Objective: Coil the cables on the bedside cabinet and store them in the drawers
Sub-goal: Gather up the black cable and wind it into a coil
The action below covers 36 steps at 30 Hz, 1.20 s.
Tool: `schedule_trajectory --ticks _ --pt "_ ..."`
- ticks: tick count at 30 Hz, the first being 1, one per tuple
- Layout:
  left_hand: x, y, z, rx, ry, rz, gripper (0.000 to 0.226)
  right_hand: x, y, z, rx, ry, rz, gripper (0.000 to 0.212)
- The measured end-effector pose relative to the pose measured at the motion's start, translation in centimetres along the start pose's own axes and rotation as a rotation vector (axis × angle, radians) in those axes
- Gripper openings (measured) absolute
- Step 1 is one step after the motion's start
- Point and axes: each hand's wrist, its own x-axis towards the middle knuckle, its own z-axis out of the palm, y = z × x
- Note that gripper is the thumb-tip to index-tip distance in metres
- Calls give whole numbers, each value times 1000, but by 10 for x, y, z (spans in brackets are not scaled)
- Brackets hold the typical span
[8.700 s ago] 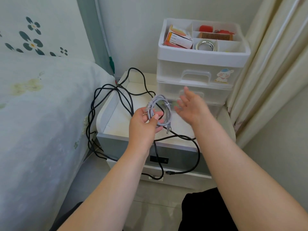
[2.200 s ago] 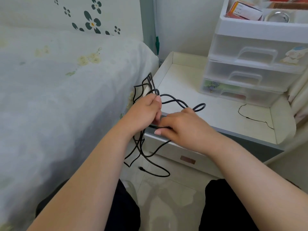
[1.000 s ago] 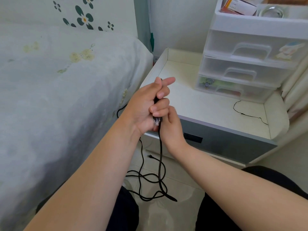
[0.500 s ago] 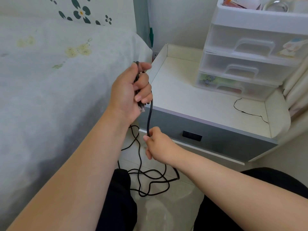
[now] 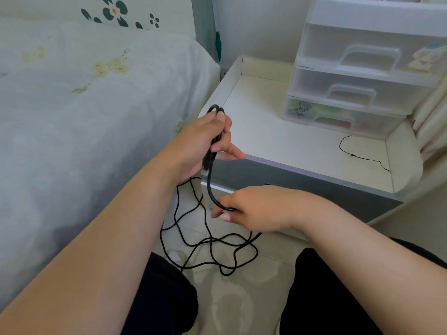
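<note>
From the head camera, the left hand (image 5: 200,143) gripped the black cable (image 5: 210,180) near its plug end, with a small loop sticking up above the fist. It was held just beside the front left corner of the bedside cabinet (image 5: 302,175). The right hand (image 5: 254,209) was lower, in front of the cabinet, and pinched the same cable a bit farther along. The rest of the cable lay in a loose, messy pile on the floor (image 5: 229,298) below the cabinet.

A thin black wire (image 5: 358,153) lay on top of the cabinet, near the plastic drawers (image 5: 358,93) at the back. All the drawers looked closed.

It seemed the coiling of the black cable had just begun. Next, the right hand likely needed to lift its bit of cable up to the left hand to make a new loop, then slide down for more, without letting the pile knot up.
</note>
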Motion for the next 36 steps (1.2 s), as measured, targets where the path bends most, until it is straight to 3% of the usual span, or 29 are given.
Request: schedule_trajectory --ticks 4,11,16,22,25,28,36 --pt "-1 -3 4 60 -61 -100 32 -4 12 -11 162 66 -113 32" --pt "0 -5 7 258 -12 -162 24 -9 19 -20 190 512 -54 26" --pt "0 -1 15 321 -166 -170 35 -13 27 -29 166 790 2 29" --pt "-1 3 11 -299 -440 -328 31 -6 47 -36 499 816 22 43" --pt "-3 6 13 -429 -507 -325 32 -5 45 -36 615 705 -9 43" --pt "-4 8 14 -495 -477 -301 34 -3 40 -37 782 639 -82 42" --pt "-1 6 16 -499 -243 -243 43 4 30 -37 1258 707 -82 36"
